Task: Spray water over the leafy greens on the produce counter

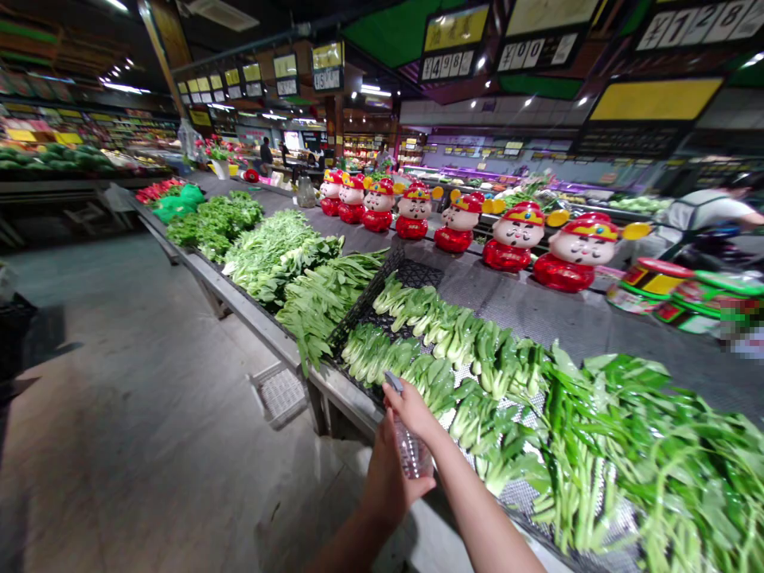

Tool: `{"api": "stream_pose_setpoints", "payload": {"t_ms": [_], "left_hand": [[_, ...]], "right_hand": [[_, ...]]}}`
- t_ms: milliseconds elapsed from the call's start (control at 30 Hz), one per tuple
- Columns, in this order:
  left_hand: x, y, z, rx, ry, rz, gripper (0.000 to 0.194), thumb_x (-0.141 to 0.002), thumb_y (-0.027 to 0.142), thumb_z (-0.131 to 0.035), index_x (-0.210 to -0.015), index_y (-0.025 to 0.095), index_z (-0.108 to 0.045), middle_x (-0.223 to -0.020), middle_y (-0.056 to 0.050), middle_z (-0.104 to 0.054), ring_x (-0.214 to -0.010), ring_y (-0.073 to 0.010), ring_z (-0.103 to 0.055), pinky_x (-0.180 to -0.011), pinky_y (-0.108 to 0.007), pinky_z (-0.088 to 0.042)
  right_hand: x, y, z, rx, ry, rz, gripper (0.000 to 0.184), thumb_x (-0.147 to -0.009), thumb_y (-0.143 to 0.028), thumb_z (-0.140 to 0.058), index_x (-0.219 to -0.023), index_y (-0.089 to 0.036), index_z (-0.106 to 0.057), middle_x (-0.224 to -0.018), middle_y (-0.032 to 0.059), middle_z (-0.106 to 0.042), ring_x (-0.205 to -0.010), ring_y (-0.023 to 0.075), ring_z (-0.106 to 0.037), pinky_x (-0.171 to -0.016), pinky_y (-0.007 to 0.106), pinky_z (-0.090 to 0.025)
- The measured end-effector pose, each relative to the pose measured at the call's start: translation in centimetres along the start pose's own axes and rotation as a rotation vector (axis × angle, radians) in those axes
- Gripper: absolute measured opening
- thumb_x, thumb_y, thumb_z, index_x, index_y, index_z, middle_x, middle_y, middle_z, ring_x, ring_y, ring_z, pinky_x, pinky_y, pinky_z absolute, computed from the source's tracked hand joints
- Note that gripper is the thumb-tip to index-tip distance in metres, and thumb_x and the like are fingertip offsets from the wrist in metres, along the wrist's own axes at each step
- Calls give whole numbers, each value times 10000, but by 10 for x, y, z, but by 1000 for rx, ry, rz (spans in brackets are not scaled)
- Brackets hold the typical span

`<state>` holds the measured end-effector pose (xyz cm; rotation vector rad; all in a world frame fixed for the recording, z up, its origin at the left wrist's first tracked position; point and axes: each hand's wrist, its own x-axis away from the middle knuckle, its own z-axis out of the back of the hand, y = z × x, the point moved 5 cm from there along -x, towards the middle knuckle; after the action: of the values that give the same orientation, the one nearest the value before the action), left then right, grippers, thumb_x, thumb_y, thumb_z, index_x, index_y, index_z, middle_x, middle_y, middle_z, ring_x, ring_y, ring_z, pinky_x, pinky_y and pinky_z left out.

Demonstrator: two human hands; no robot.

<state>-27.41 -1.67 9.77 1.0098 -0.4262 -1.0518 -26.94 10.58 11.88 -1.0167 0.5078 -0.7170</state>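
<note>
Both hands are on a clear plastic spray bottle (413, 452) with a grey spray head, held over the front edge of the vegetable stand. My right hand (411, 410) is closed around its top, just below the nozzle. Lower down, my left hand (391, 473) wraps the body from the left, its thumb near the base. Just beyond the nozzle, rows of bok choy (430, 378) lie on a dark mesh surface. Wet-looking long-stemmed leafy greens (597, 446) spread out to the right of my hands.
A black crate panel (367, 302) divides the bok choy from other greens (328, 294). Behind stand several red figurines (457, 223) and stacked round tubs (674, 290). A white basket (279, 394) sits on the floor. A person (698, 215) bends at the right.
</note>
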Motion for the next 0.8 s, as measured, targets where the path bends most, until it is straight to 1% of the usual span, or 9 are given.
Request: {"api": "stream_pose_setpoints", "payload": {"t_ms": [100, 167, 300, 367, 500, 600, 700, 800], "left_hand": [[1, 7, -6, 72, -58, 1, 1060, -519, 156, -739, -1390, 108, -136, -1381, -200, -354, -1277, -336, -381, -1064, -443, -352], [0, 11, -10, 93, -74, 5, 1048, -519, 150, -721, -1391, 109, -141, -1381, -191, -351, -1278, -331, -376, -1068, -427, -349], [-4, 15, -19, 87, -113, 64, 1070, -475, 163, -745, -1386, 105, -188, -1350, -177, -372, -1233, -325, -423, -1045, -389, -379], [-8, 20, -21, 86, -139, 67, 1081, -461, 165, -759, -1386, 109, -202, -1344, -168, -373, -1221, -319, -432, -1041, -380, -383], [-12, 27, -21, 82, -146, 16, 1095, -469, 159, -754, -1400, 146, -178, -1360, -143, -357, -1234, -303, -412, -1047, -372, -374], [-13, 27, -22, 91, -145, -34, 1099, -481, 176, -745, -1408, 155, -154, -1351, -135, -371, -1221, -296, -423, -1039, -372, -383], [-10, 30, -25, 106, -137, -73, 1073, -492, 185, -733, -1404, 145, -170, -1331, -136, -394, -1201, -292, -442, -1030, -375, -394], [-5, 38, -30, 114, -119, -91, 1047, -504, 167, -718, -1402, 126, -180, -1339, -145, -389, -1206, -292, -441, -1034, -382, -391]], "right_hand": [[5, 8, 10, 28, 37, -19, 360, -838, -505, -441, -708, -186, -547, -600, 20, -582, -588, 183, -544, -581, 298, -430], [8, 11, 18, 45, 53, -39, 356, -837, -504, -440, -732, -183, -554, -627, 31, -593, -615, 193, -555, -606, 308, -436], [15, 3, 37, 49, 97, -48, 380, -842, -509, -427, -758, -171, -579, -715, 59, -626, -682, 209, -579, -663, 324, -444], [18, -3, 46, 50, 124, -46, 382, -845, -508, -425, -781, -168, -587, -730, 59, -629, -690, 211, -579, -668, 325, -444], [20, -10, 56, 57, 172, -42, 358, -856, -487, -417, -759, -175, -565, -695, 44, -608, -648, 196, -560, -642, 311, -432], [21, -6, 58, 80, 211, -58, 350, -860, -479, -405, -722, -183, -533, -651, 35, -583, -600, 185, -538, -608, 303, -418], [25, 1, 61, 91, 246, -85, 342, -855, -484, -406, -735, -183, -515, -640, 35, -576, -585, 185, -533, -588, 302, -414], [31, 3, 68, 90, 226, -80, 344, -852, -481, -412, -742, -176, -525, -652, 40, -592, -605, 189, -551, -608, 306, -429]]}}
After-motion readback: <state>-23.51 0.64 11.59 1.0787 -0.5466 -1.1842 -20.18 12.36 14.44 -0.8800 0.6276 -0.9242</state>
